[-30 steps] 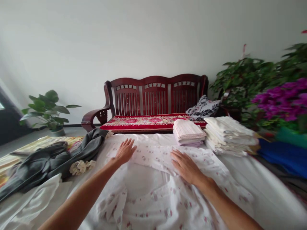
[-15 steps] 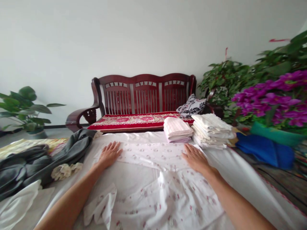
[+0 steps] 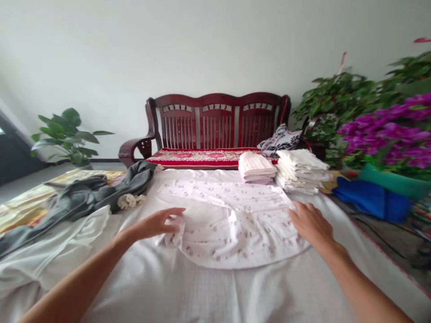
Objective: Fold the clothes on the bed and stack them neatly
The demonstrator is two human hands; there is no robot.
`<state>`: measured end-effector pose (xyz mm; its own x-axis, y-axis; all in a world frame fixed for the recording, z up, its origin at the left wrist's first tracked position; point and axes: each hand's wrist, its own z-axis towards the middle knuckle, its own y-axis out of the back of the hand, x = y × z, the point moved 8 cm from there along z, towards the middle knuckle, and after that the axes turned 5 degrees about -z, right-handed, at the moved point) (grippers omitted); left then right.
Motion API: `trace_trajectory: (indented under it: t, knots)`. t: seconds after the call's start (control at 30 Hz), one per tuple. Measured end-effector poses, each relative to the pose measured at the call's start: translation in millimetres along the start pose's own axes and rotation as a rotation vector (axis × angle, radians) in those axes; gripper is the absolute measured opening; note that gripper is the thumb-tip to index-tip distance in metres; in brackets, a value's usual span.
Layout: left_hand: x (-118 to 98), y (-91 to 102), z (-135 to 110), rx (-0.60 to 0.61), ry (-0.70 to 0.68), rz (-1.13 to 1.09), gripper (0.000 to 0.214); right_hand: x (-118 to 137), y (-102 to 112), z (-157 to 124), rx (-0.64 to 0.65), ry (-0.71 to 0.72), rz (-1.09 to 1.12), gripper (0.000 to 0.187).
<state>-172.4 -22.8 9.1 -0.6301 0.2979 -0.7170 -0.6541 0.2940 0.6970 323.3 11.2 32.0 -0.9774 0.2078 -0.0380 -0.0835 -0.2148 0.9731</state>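
A pale garment with a small floral print [image 3: 232, 226] lies spread on the white sheet [image 3: 215, 291], its upper part flat and its lower part wrinkled. At its bunched left end is my left hand [image 3: 156, 223], thumb and fingers apart around a bit of the cloth. My right hand [image 3: 311, 222] is at the garment's right edge, fingers bent and apart, the fingertips touching the cloth. Beyond the garment sit a folded pink striped stack [image 3: 257, 167] and a taller pile of folded white cloths [image 3: 301, 170].
Dark grey clothing [image 3: 90, 197], a cream scrunchie-like ruffle [image 3: 131, 201] and a thin white garment [image 3: 67, 244] lie on the left. A wooden bench [image 3: 217, 125] stands behind. On the right are a blue cloth [image 3: 372, 199], purple flowers [image 3: 387, 134] and leafy plants.
Both hands have left the garment's far part and come nearer, down to its left and right sides. The view has shifted, showing more on the left.
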Motion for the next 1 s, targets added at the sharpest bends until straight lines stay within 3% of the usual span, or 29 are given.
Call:
trace_trajectory:
  t: [0.1, 0.23, 0.3, 0.4, 0.47, 0.6, 0.7, 0.77, 0.87, 1.0]
  knots:
    - [-8.0, -6.6, -20.0, -0.019, 0.028, 0.086, 0.061, -10.3, -0.8, -6.3, 0.025, -0.082, 0.011, 0.055]
    - [-13.1, -4.2, -27.0, -0.065, 0.084, 0.248, 0.032, -19.9, -11.7, -6.0, 0.009, -0.128, 0.053, 0.061]
    - [-23.3, 6.0, -31.6, -0.15, 0.031, 0.28, 0.017, -24.9, -19.7, -5.3, 0.022, -0.146, 0.069, 0.064]
    - [-45.5, 29.0, -50.1, -0.34, -0.138, 0.314, 0.017, -29.1, -30.6, -2.6, 0.062, -0.124, 0.116, 0.065]
    - [-54.2, 34.3, -66.7, -0.344, -0.226, 0.367, 0.021, -32.6, -36.5, 0.1, 0.088, -0.111, 0.156, 0.064]
    - [-36.8, 21.3, -97.0, -0.104, -0.197, 0.428, 0.03, -41.7, -43.5, 4.9, 0.117, -0.123, 0.2, 0.065]
    - [-7.4, 26.7, -111.0, -0.141, -0.016, 0.4, 0.029, -44.2, -42.1, 5.1, 0.118, -0.147, 0.194, 0.062]
    - [2.6, 37.0, -111.7, -0.273, 0.082, 0.352, 0.028, -42.2, -38.3, 3.3, 0.112, -0.16, 0.191, 0.062]
    - [-8.8, 39.4, -95.6, -0.408, 0.103, 0.303, 0.029, -33.8, -32.1, 0.4, 0.1, -0.14, 0.198, 0.064]
    - [-40.7, 7.9, -58.3, -0.343, 0.093, 0.394, 0.033, -27.8, -28.2, -1.3, 0.092, -0.113, 0.187, 0.064]
